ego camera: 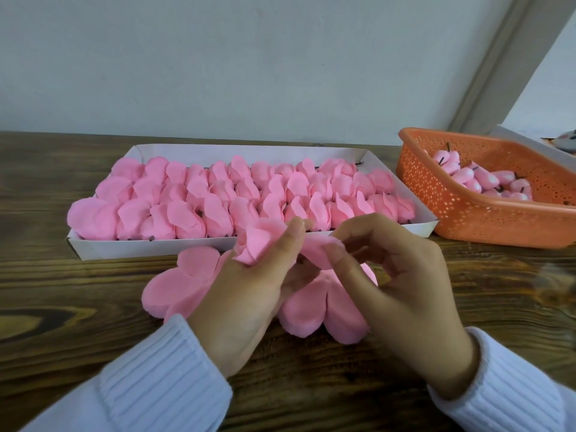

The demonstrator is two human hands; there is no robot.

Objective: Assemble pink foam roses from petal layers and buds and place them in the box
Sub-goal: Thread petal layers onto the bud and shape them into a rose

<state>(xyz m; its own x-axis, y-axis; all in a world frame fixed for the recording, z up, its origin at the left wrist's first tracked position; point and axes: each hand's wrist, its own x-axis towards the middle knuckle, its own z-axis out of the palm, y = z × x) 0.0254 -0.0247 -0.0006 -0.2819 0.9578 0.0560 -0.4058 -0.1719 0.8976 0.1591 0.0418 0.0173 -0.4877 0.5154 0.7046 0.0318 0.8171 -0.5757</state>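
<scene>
My left hand grips a partly built pink foam rose just in front of the white box. My right hand pinches a pink petal layer against that rose. Under both hands lies a stack of flat pink petal layers on the wooden table. The box holds several rows of finished pink roses. Pink buds with dark stems lie in the orange basket at the right.
The wooden table runs to a pale wall at the back. The basket stands close beside the box's right end. A white object sits behind the basket. White knit sleeves cover both forearms.
</scene>
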